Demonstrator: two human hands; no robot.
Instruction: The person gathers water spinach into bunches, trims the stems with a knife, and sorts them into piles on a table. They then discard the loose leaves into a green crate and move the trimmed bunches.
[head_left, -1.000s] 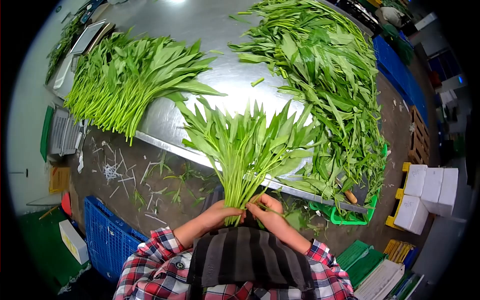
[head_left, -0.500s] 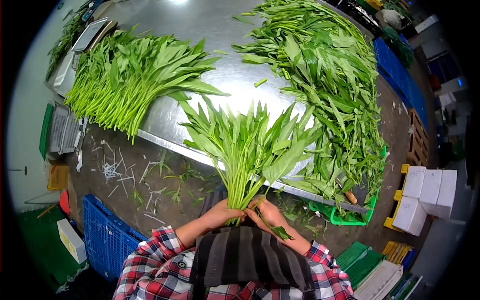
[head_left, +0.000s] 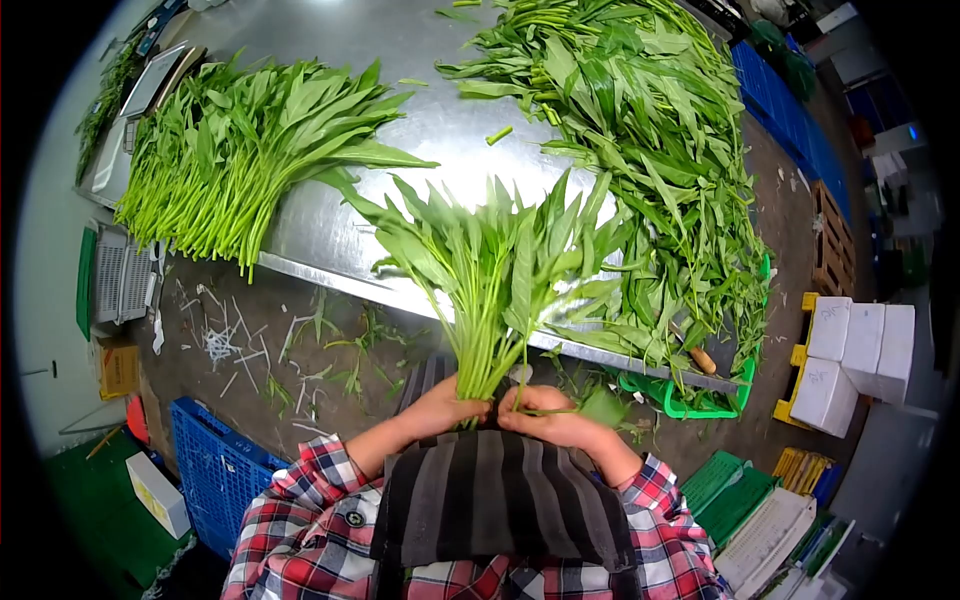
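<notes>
My left hand [head_left: 448, 404] is closed around the lower stems of a bunch of water spinach [head_left: 485, 290], its leaves fanned out upward over the table edge. Just right of it, my right hand [head_left: 552, 416] has its fingers pinched on a thin water spinach stem [head_left: 524, 372] beside the bunch. A blurred green leaf [head_left: 605, 407] sticks out past that hand. To the left lies a neat pile of water spinach [head_left: 265, 150] with stems toward me. A larger, looser heap [head_left: 640, 180] covers the table's right side.
The metal table [head_left: 345, 225] has its edge in front of me. A knife handle [head_left: 703, 360] lies near its right corner, above a green crate [head_left: 690, 408]. Blue crates [head_left: 222, 465] stand at lower left, white boxes [head_left: 845, 345] at right. Trimmings [head_left: 225, 335] litter the floor.
My right hand has shifted right, slightly away from the bunch, and a leaf beside it blurs with motion. My left hand keeps its hold. The whole view has shifted slightly.
</notes>
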